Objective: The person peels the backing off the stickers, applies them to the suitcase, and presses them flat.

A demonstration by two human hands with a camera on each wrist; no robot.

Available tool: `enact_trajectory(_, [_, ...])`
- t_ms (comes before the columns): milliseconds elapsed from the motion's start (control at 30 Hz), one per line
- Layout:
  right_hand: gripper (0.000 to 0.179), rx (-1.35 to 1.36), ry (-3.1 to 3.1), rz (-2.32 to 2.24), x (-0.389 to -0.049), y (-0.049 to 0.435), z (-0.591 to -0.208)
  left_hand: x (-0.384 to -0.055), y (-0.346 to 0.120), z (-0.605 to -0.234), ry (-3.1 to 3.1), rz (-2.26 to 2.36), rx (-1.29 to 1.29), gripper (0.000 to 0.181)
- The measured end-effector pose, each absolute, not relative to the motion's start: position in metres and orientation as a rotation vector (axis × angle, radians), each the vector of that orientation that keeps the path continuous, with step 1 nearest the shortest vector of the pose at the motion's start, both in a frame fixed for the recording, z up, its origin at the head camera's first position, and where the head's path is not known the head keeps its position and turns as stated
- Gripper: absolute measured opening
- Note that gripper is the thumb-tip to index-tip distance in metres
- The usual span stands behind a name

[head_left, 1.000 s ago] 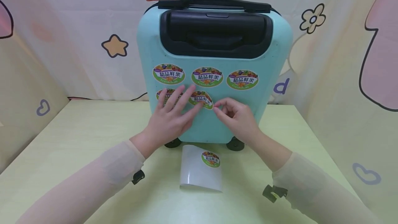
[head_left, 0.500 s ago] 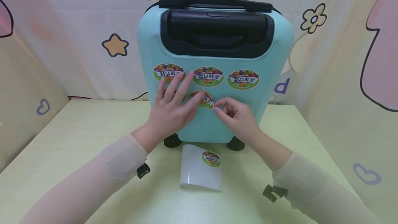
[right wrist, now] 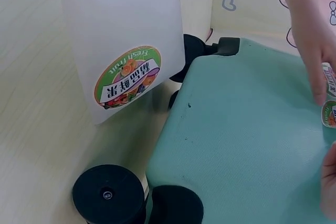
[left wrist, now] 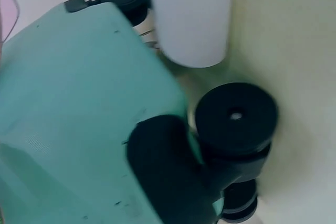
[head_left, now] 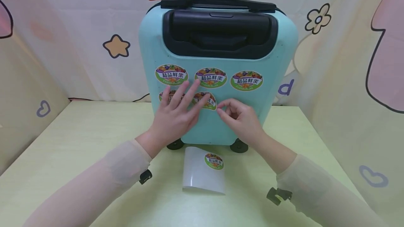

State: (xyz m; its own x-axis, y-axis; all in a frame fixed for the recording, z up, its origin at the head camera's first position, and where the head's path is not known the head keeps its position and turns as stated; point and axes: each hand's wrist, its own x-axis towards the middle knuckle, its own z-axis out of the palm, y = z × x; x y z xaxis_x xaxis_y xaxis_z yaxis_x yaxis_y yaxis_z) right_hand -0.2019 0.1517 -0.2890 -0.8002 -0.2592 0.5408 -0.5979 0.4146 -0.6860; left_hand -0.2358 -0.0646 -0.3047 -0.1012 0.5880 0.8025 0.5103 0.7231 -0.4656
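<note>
A mint-green suitcase [head_left: 202, 129] stands upright on the table, oval fruit stickers on its face. In the head view my left hand [head_left: 173, 116] lies with fingers spread over the lower row. Its index finger rests on the lower middle sticker [head_left: 210, 105], while its other fingers partly cover the lower left sticker [head_left: 165, 94]. My right hand [head_left: 244, 120] pinches the right edge of that lower middle sticker between thumb and index finger. Above are the upper left sticker [head_left: 170, 74], upper middle sticker [head_left: 212, 74] and upper right sticker [head_left: 247, 81].
A curled white backing sheet [head_left: 199, 176] bearing one sticker [head_left: 214, 161] lies on the table [head_left: 104, 125] before the suitcase. Black wheels [head_left: 238, 146] support the case, also seen in the left wrist view as a wheel [left wrist: 236, 119]. A patterned curtain [head_left: 79, 52] hangs behind.
My left hand shifts up, then slightly back down, and its index finger moves from the lower middle sticker's lower part to its upper part. My right hand keeps its pinch, nearly still.
</note>
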Motion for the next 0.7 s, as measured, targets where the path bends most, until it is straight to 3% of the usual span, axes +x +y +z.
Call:
enact_trajectory(367, [0.009, 0.751, -2.311, 1.338, -0.203, 0.153, -0.290, -0.234, -0.066, -0.324, -1.814, 0.175, -0.960, 0.053])
enact_trajectory(700, [0.010, 0.742, -2.325, 1.346, -0.201, 0.153, -0.287, -0.240, -0.063, -0.306, -1.753, -0.011, -0.919, 0.052])
